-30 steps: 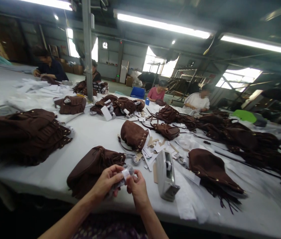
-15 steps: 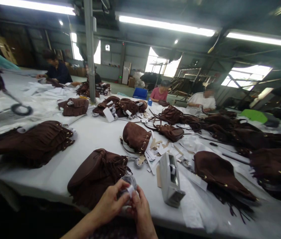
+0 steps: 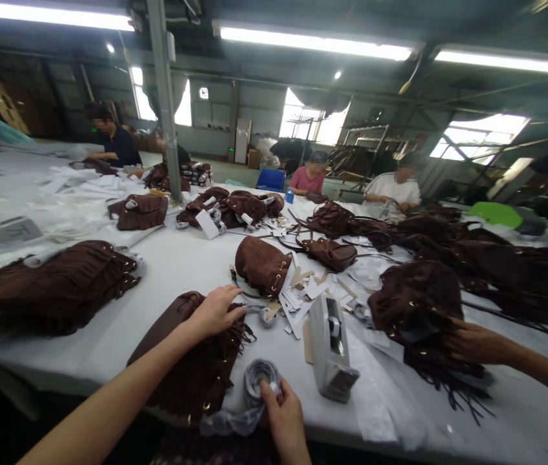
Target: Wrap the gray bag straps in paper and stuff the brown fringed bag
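Observation:
My right hand [image 3: 281,410] pinches a coiled strap [image 3: 260,374] in clear greyish wrapping, its wrapped tail trailing left along the table's front edge. My left hand [image 3: 218,311] reaches over the top of a dark brown fringed bag [image 3: 177,355], fingers stretched out and thumb apart, holding nothing that I can see. The bag lies tilted with gold eyelets towards the front. Just right of my left fingertips lies another wrapped coil [image 3: 268,315]. Beyond it stands a brown drawstring bag [image 3: 262,265].
A grey tape dispenser [image 3: 332,349] stands to the right, before scattered paper scraps [image 3: 303,294]. Another person's hand [image 3: 477,342] grips a brown bag [image 3: 417,297] at the right. A large fringed bag [image 3: 61,281] lies left. Several people sit across the table.
My left hand has let go of the wrapped coil and moved up and left over the bag. The coil's tail now hangs loose. Another person's arm has come in from the right.

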`<state>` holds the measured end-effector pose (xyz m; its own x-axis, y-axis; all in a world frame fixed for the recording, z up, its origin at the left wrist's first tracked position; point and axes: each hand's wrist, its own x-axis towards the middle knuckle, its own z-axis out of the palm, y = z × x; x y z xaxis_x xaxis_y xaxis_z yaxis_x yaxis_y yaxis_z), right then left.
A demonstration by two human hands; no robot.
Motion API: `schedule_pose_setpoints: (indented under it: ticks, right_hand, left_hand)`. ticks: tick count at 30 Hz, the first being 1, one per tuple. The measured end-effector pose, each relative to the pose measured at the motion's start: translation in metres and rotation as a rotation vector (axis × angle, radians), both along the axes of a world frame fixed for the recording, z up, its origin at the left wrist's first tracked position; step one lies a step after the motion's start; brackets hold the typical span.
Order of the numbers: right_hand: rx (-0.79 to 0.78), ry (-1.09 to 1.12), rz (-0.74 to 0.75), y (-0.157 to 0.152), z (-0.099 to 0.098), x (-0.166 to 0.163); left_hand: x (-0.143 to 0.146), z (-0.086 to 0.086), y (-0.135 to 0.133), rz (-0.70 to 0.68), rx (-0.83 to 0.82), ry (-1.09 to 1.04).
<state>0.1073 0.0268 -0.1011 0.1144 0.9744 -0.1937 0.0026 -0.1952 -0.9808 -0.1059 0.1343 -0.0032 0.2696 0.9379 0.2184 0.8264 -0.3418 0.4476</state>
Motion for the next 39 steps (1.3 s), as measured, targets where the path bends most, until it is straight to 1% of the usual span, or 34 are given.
schedule_pose_setpoints:
  ticks: [2,4,6,7,9,12,14,16,18,20,22,25,28,29,31,33,34,36,37,39]
  right_hand:
    - [0.020,-0.042,-0.020,0.006,0.001,0.003]
    - [0.023,-0.084,-0.038,0.010,0.000,0.005]
    - [0.019,-0.128,-0.041,0.015,-0.002,0.006]
    - [0.019,-0.151,-0.040,0.017,-0.003,0.006]
    - [0.029,-0.194,-0.038,0.022,-0.004,0.006]
    - [0.060,-0.260,-0.031,0.034,-0.002,0.005]
    - [0.073,-0.306,0.001,0.046,0.001,0.002]
    - [0.088,-0.325,0.054,0.060,0.003,-0.005]
    - [0.113,-0.314,0.088,0.074,0.003,-0.015]
    - [0.126,-0.299,0.086,0.086,0.001,-0.026]
    - [0.110,-0.292,0.080,0.096,-0.004,-0.033]
    - [0.071,-0.239,0.112,0.103,-0.013,-0.037]
    - [0.057,-0.146,0.165,0.105,-0.018,-0.038]
    - [0.056,-0.126,0.181,0.105,-0.019,-0.039]
    - [0.055,-0.120,0.215,0.105,-0.017,-0.044]
    - [0.062,-0.149,0.237,0.103,-0.015,-0.052]
    - [0.064,-0.172,0.246,0.102,-0.015,-0.056]
    - [0.058,-0.220,0.265,0.098,-0.016,-0.064]
    - [0.049,-0.248,0.265,0.095,-0.018,-0.067]
    - [0.040,-0.305,0.238,0.089,-0.026,-0.073]
  left_hand:
    - [0.004,-0.014,0.018,-0.012,-0.067,0.071]
    - [0.003,-0.029,0.031,0.011,-0.155,0.136]
    - [-0.005,-0.040,0.041,0.032,-0.240,0.168]
    - [-0.013,-0.042,0.046,0.033,-0.271,0.169]
    - [-0.035,-0.038,0.052,0.028,-0.298,0.138]
    - [-0.080,-0.020,0.052,0.049,-0.281,0.038]
    - [-0.112,-0.008,0.046,0.091,-0.270,-0.033]
    - [-0.138,-0.003,0.038,0.133,-0.275,-0.088]
    - [-0.155,-0.005,0.031,0.168,-0.283,-0.121]
    - [-0.167,-0.010,0.028,0.224,-0.262,-0.139]
    - [-0.178,-0.013,0.027,0.312,-0.198,-0.153]
    - [-0.197,-0.008,0.020,0.476,-0.080,-0.188]
    - [-0.211,-0.006,-0.009,0.655,-0.037,-0.246]
    - [-0.211,-0.009,-0.022,0.711,-0.052,-0.273]
    - [-0.205,-0.023,-0.048,0.803,-0.144,-0.374]
    - [-0.194,-0.041,-0.068,0.864,-0.320,-0.612]
    - [-0.189,-0.050,-0.075,0.867,-0.375,-0.734]
    - [-0.182,-0.063,-0.082,0.881,-0.426,-0.925]
    - [-0.182,-0.066,-0.083,0.890,-0.433,-0.986]
    - [-0.184,-0.068,-0.085,0.893,-0.435,-1.058]
